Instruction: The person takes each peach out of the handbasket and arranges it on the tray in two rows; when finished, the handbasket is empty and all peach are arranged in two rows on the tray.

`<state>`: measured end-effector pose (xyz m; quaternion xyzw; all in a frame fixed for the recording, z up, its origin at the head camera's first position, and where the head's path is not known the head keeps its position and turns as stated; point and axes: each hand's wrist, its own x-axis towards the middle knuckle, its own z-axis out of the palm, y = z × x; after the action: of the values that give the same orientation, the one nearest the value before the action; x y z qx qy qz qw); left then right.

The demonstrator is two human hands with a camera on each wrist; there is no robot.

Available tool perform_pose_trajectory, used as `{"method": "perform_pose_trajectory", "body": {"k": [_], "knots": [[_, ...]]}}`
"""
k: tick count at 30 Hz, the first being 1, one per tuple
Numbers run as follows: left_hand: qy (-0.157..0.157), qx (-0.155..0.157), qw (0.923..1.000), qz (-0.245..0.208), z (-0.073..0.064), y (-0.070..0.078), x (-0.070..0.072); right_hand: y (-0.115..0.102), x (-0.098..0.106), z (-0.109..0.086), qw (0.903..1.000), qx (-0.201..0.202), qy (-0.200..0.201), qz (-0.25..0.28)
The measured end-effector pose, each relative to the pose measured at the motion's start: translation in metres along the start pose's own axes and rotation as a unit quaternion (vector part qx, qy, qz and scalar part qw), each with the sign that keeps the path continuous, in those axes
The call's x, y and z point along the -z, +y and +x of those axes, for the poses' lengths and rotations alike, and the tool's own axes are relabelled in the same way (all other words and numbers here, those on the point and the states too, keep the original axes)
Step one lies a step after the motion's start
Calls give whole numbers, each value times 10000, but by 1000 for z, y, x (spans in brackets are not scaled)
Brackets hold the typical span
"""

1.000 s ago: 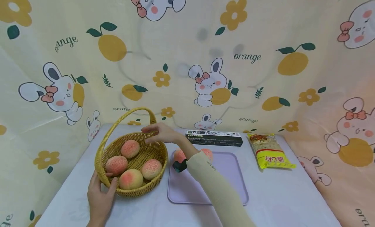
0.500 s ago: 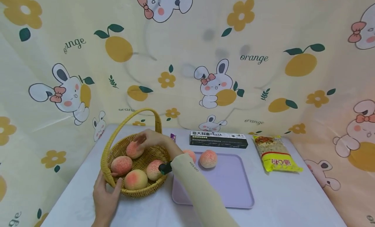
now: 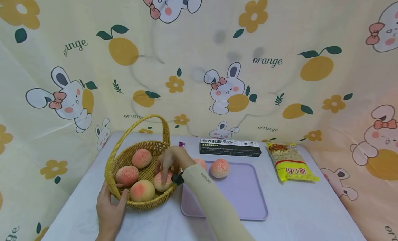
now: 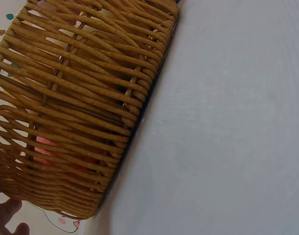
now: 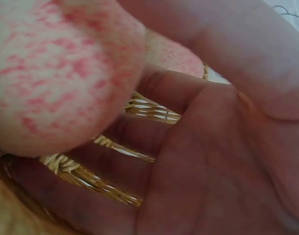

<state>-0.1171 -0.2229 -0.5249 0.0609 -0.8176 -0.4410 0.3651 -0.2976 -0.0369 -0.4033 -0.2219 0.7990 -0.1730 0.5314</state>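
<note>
A yellow wicker basket [image 3: 149, 204] with a tall arched handle stands on the left of the table, holding several pink-speckled peaches. My left hand [image 3: 109, 211] grips its near left rim, thumb at the front; the left wrist view shows the woven wall [image 4: 76, 93] close up. Inside the basket, my right hand [image 3: 172, 159] grips the rightmost peach [image 3: 161, 183] from above, thumb on the near side and fingers round the far side. That peach [image 5: 61, 78] fills the upper left of the right wrist view. Other peaches [image 3: 142, 158] lie to the left.
A lilac tray [image 3: 242, 199] right of the basket bears two peaches [image 3: 220, 168], one partly behind the right wrist. Behind it lies a black-and-white pasta box [image 3: 230, 148]. A yellow pasta bag [image 3: 291, 163] lies at the right. Patterned cloth [image 3: 186, 61] hangs behind.
My right hand has gone from above the basket's back, past the rear peach, to the right-hand peach, which it now grips. The left hand stays at the rim.
</note>
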Motion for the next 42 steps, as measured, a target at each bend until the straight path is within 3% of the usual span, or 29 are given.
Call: {"method": "perform_pose_trajectory", "body": {"k": [5, 8, 12, 16, 30, 42], "knots": [[-15, 93, 10000, 12, 0, 1, 1, 0, -4, 5, 9996, -27, 70, -269], [-21, 46, 10000, -66, 1, 1, 1, 2, -3, 9, 9945, 410, 325, -904], [-27, -46, 9999, -152, 1, 0, 1, 7, 0, 15, 9763, 1076, 946, -1619], [-27, -103, 9998, -152, 1, -2, -1, 10, 2, 20, 9718, 1409, 1285, -1388], [-5, -188, 9998, -111, -1, -3, -1, 10, 1, 25, 9707, 1476, 1616, -988], [-9, -80, 10000, -41, 0, -2, 1, 16, 1, 28, 9560, 2231, 1825, -538]]}}
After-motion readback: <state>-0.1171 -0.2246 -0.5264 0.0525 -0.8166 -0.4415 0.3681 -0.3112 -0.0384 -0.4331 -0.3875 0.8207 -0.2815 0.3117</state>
